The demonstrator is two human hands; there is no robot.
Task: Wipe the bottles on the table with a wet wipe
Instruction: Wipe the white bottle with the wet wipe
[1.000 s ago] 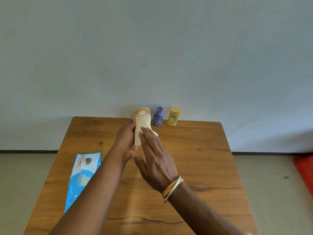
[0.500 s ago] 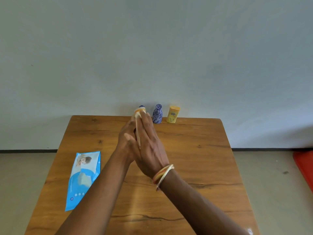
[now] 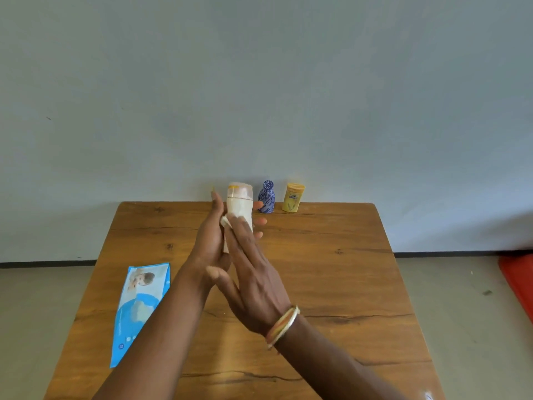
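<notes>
grip: my left hand (image 3: 209, 241) wrapped round cream bottle (image 3: 239, 202), up over table (image 3: 331, 255) far edge | right hand (image 3: 253, 272) flat, pressing wet wipe (image 3: 225, 220) on it | risk: slick plastic slips, topples blue bottle (image 3: 266, 197)

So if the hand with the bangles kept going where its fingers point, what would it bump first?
The right hand presses the wet wipe on the cream bottle held by the left hand; straight on, it likely meets the cap next.

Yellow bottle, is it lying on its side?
No, the yellow bottle stands upright on the table, beside the blue bottle.
</notes>
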